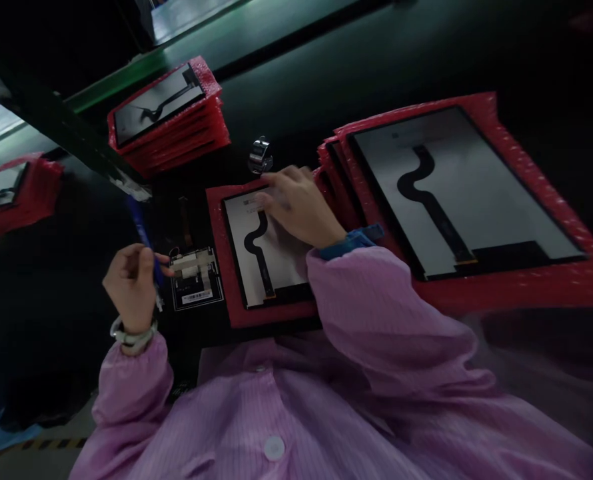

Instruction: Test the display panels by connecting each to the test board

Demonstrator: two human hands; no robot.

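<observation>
My left hand (132, 283) is closed round a blue pen (144, 237), held upright just left of a small test fixture (195, 280). My right hand (299, 203) lies on the upper right part of a display panel (261, 257) that rests white side up, with a black flex cable, on a red bubble-wrap sheet (224, 267). Its fingers are bent and press on the panel's top edge. Both arms wear pink sleeves; a blue wrist strap (351, 241) sits on the right wrist.
A stack of panels on red wrap (476, 200) fills the right side. Another red stack (169, 117) lies at the back left, a third (11, 190) at the far left. A small metal object (260, 157) stands behind the centre panel. The bench is dark.
</observation>
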